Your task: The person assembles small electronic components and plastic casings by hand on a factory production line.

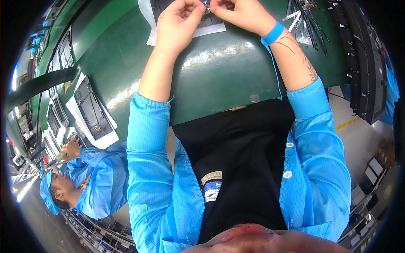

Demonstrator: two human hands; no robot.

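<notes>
At the top edge, my left hand (179,23) is closed in a pinch, thumb against fingers. Facing it, my right hand (244,14) also pinches, its fingertips almost meeting those of the left. Whatever small part lies between the fingertips is too tiny to name. Both hands are over a dark panel (158,5), largely cut off by the frame and covered by the hands. Beneath the panel lies a white sheet (215,29) on the green tabletop (228,71). A blue wrist strap (274,33) with a thin cord circles my right wrist.
Right of my right hand lie black cables and strips (310,25). Black frames (358,63) are stacked at the right edge. On the left, another dark panel (90,109) rests on white sheets, near a co-worker in blue (101,181). A dark bar (42,86) crosses the far left.
</notes>
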